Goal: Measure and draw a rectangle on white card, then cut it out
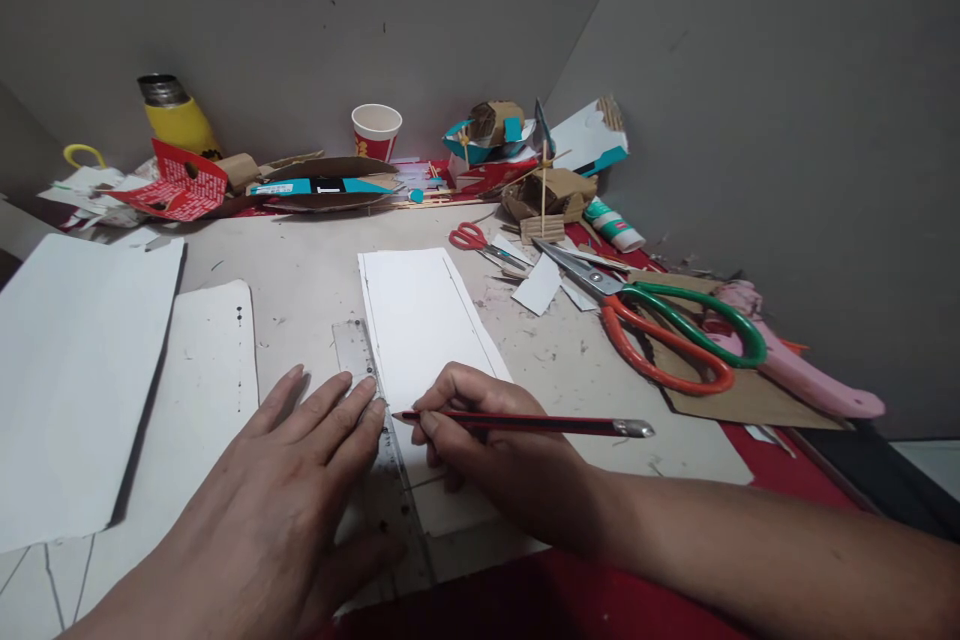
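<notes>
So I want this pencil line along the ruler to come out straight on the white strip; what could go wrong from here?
1. The left hand presses only the near part of the clear plastic ruler; its far end could pivot.
2. The red-and-black pencil in the right hand lies nearly flat, so its tip may wander from the edge.
3. The white card strip lies loose and might shift.

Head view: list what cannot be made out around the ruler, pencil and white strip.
- Clear ruler: its near part lies under the left hand; markings too blurred to read.
- Pencil: the tip meets the ruler edge beside the right hand's fingers; any fresh mark is too small to see.
- White strip: its near end is covered by the right hand.
</notes>
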`<state>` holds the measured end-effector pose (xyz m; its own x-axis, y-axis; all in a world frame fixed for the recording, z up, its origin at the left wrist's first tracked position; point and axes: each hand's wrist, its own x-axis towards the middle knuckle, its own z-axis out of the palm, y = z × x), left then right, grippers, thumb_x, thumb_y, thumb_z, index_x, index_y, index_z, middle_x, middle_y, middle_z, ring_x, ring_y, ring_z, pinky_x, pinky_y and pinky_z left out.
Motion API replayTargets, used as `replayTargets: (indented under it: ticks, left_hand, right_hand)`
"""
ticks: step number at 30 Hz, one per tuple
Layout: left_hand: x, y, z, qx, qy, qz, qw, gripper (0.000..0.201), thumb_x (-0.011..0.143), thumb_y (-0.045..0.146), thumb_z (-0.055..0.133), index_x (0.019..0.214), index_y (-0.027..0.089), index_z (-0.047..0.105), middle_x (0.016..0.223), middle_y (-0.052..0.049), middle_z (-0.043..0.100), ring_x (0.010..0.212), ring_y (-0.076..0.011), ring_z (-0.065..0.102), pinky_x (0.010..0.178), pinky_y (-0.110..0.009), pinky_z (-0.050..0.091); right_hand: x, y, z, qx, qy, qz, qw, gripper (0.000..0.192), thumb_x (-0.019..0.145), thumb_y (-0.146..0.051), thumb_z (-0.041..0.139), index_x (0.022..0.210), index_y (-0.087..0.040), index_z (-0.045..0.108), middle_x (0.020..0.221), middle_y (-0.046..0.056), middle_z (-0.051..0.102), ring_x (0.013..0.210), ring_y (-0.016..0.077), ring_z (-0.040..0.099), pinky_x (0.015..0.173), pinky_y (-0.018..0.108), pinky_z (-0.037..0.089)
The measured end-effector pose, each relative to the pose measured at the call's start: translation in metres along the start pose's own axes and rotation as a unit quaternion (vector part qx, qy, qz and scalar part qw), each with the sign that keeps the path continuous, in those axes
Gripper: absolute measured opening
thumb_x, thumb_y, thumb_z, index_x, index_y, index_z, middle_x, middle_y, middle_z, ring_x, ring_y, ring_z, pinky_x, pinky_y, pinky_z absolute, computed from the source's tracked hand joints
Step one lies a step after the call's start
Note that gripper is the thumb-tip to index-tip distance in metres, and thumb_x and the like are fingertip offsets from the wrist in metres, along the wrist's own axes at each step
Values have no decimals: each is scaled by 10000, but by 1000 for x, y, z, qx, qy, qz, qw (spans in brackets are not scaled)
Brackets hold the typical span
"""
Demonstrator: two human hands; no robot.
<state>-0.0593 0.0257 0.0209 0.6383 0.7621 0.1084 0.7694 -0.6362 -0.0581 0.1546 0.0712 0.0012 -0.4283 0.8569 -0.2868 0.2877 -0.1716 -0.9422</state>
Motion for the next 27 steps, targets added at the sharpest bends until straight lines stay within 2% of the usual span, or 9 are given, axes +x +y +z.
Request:
replayTargets:
  ticks: [5,12,20,27]
  left_hand:
    - [-2,-1,0,-5,-1,1,1000,742,835,512,599,1448,134,419,1470,-71,491,1316,-321,504,1050,-607,405]
    - [-4,-1,2,-19,-10,-6,1000,767,839,502,597,1480,149,368,1497,-65,460,1348,-316,466,1091,-604,355]
    - [-3,-1,1,-38,-14,-11,999,749,832,502,609,1461,155,398,1494,-94,463,1347,-331,467,1086,-631,351]
    - [-2,-1,-1,-69,-22,-22,997,720,828,467,619,1453,178,408,1488,-78,483,1344,-330,469,1100,-636,330]
  right_hand:
    - [-1,-3,-1,-18,-8,-1,1000,57,866,-186,549,817,-210,567,627,-49,596,512,89,546,484,194,459]
    - [-1,-10,-2,-10,-20,3,1000,68,844,-175,547,785,-196,574,598,-45,582,508,87,534,482,187,447]
    - [0,-14,-4,-6,-34,-11,999,65,781,-154,551,721,-181,557,579,-42,559,482,78,509,454,178,406]
    - [-1,-17,-7,-10,-65,8,998,44,730,-155,543,695,-182,545,551,-44,526,476,84,484,438,184,396]
